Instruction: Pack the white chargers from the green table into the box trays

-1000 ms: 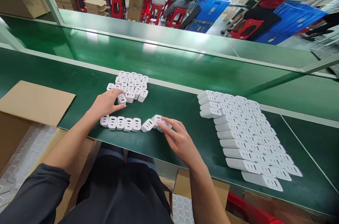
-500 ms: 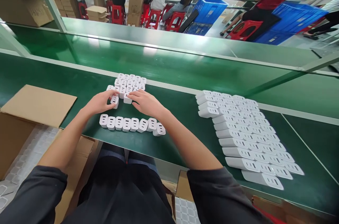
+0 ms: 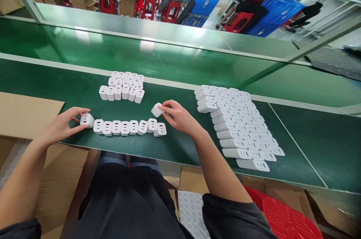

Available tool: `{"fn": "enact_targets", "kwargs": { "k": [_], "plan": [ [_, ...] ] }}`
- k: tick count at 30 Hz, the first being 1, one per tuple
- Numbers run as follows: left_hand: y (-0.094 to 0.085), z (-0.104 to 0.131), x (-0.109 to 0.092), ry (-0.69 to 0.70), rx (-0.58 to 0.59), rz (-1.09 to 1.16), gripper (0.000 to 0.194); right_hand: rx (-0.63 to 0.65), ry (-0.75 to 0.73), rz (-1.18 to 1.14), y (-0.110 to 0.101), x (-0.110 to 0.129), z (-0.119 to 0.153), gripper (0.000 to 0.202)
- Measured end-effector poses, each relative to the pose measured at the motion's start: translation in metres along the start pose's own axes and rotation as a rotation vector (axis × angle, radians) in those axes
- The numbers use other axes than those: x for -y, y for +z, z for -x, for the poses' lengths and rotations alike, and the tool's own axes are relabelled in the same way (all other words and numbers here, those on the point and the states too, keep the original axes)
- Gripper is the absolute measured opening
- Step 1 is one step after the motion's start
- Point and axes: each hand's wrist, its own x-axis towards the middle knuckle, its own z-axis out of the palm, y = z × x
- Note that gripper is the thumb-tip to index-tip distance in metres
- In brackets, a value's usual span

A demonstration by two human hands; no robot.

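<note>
My left hand (image 3: 72, 123) is closed around a white charger block (image 3: 87, 120) with dark slots, at the left end of a row of similar blocks (image 3: 125, 128) near the table's front edge. To the right, my right hand (image 3: 176, 116) pinches another white block (image 3: 156, 110) by its side, with that block tilted. Farther back stands a cluster of the same blocks (image 3: 125, 92), several rows deep. A larger group of longer white blocks with slotted faces (image 3: 242, 126) lies in rows at the right.
The green table (image 3: 180, 148) has a raised ledge along its far side. A cardboard flap (image 3: 28, 114) rests at the left edge. Below are a clear tray (image 3: 191, 209) and a red stool (image 3: 290, 216). People sit beyond, near blue crates (image 3: 204, 2).
Both hands have left the rear cluster and moved apart, each carrying a block: the left toward the front row's left end, the right to the right. The view has shifted rightward.
</note>
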Motion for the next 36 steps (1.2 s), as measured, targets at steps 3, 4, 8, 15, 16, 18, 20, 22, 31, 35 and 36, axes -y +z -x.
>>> {"fn": "enact_targets", "kwargs": {
  "k": [3, 4, 8, 15, 16, 18, 20, 22, 31, 35, 36],
  "plan": [
    [0.001, 0.003, -0.001, -0.019, 0.013, -0.040, 0.061, -0.112, 0.154, -0.073, -0.003, 0.005, 0.043, 0.034],
    [0.002, 0.004, -0.002, -0.020, 0.025, -0.052, 0.060, -0.145, 0.194, -0.100, -0.003, 0.010, 0.056, 0.034],
    [0.003, 0.006, -0.009, -0.016, 0.055, -0.066, 0.057, -0.258, 0.296, -0.208, 0.007, 0.035, 0.091, 0.036],
    [0.013, 0.010, -0.015, -0.048, -0.003, -0.083, 0.066, -0.405, 0.349, -0.395, 0.023, 0.044, 0.102, 0.052],
    [0.016, 0.010, -0.017, -0.016, -0.051, -0.124, 0.067, -0.387, 0.364, -0.373, 0.024, 0.042, 0.100, 0.057],
    [0.024, 0.010, -0.025, 0.096, -0.183, -0.244, 0.066, -0.294, 0.376, -0.359, 0.024, 0.039, 0.094, 0.068],
    [0.035, 0.009, -0.040, 0.255, -0.266, -0.358, 0.065, -0.208, 0.372, -0.383, 0.025, 0.037, 0.089, 0.074],
    [0.048, 0.003, -0.062, 0.410, -0.248, -0.430, 0.069, -0.189, 0.372, -0.408, 0.029, 0.037, 0.084, 0.072],
    [0.114, -0.053, -0.153, 0.662, -0.077, -0.409, 0.065, -0.216, 0.351, -0.406, 0.039, 0.037, 0.083, 0.065],
    [0.130, -0.067, -0.161, 0.632, -0.041, -0.410, 0.056, -0.253, 0.310, -0.407, 0.038, 0.036, 0.082, 0.061],
    [0.131, -0.069, -0.160, 0.626, -0.033, -0.410, 0.051, -0.255, 0.304, -0.408, 0.038, 0.036, 0.082, 0.061]
  ]
}}
